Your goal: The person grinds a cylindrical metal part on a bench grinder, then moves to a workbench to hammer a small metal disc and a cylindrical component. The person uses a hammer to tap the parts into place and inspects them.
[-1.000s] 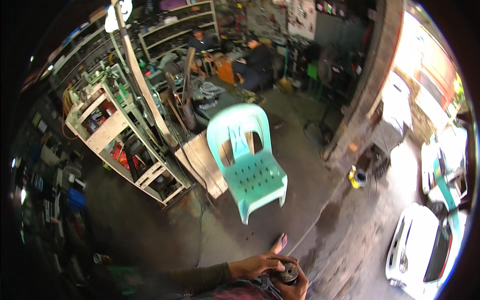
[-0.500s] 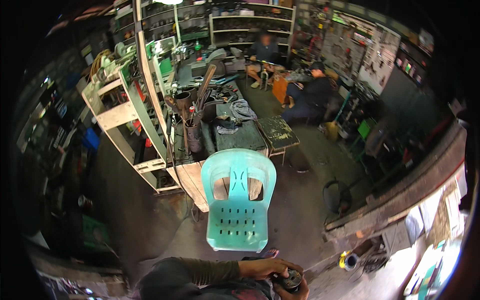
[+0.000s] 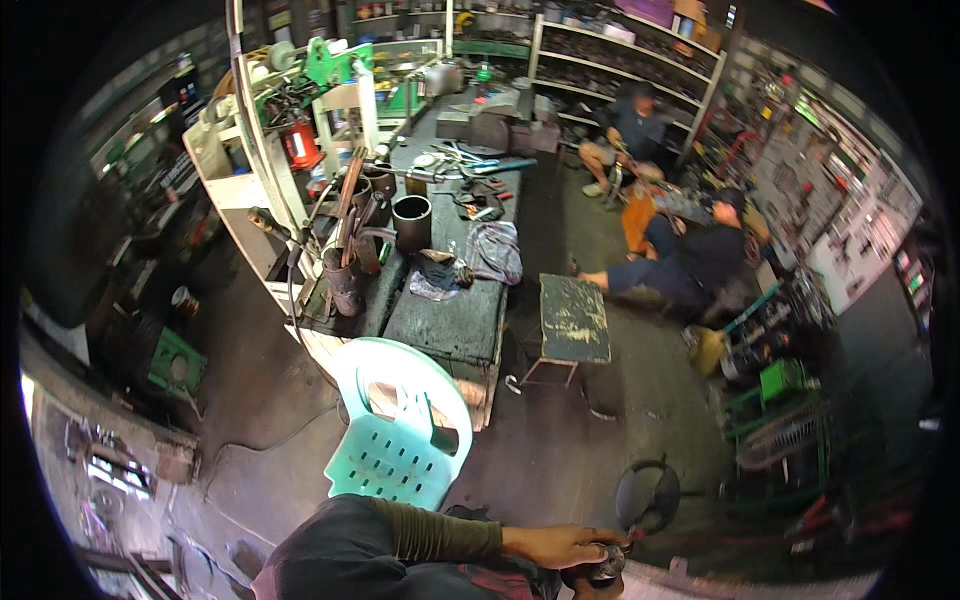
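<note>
Near the lower edge, my left hand [image 3: 560, 546] reaches across from the left in an olive sleeve, its fingers closed on a round, dark metal part [image 3: 608, 566]. My right hand [image 3: 597, 588] grips the same part from below, and much of it is cut off by the frame's edge. The part is small and partly covered by fingers, so its exact kind cannot be made out. Just beyond my left arm stands a light green plastic chair [image 3: 390, 455].
Behind the chair is a dark workbench [image 3: 445, 325] with a rag [image 3: 495, 252], a black cylinder [image 3: 411, 222] and tools. A worn small table [image 3: 575, 320] stands beside it. Two people sit farther back. A round black object [image 3: 647, 495] lies on the floor near my hands.
The view has turned to the right, so the chair and bench sit farther left in the picture. Both hands still hold the round metal part.
</note>
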Demonstrator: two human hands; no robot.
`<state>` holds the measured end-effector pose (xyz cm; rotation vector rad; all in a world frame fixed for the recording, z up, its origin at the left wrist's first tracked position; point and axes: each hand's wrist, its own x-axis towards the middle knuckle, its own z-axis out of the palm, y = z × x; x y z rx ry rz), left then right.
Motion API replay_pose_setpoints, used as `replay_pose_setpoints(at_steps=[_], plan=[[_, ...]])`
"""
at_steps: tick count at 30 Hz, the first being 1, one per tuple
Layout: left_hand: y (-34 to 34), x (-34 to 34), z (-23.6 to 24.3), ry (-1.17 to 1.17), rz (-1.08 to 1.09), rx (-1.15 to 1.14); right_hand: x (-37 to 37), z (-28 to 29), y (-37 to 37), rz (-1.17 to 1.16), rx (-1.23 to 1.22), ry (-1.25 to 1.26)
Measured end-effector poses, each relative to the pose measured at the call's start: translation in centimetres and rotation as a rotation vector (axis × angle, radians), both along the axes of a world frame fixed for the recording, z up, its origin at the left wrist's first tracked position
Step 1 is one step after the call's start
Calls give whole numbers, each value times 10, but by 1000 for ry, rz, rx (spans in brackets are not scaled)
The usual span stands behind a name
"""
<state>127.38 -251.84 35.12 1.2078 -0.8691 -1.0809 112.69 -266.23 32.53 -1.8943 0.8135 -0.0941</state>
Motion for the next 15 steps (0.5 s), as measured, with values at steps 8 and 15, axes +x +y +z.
replay_pose_setpoints(at_steps=[8,15], plan=[[-97,126,-43,-209,385,115,180,-10,-121,272,-120,224],[-153,244,45,-192,783,130,376,18,-203,643,237,-348]])
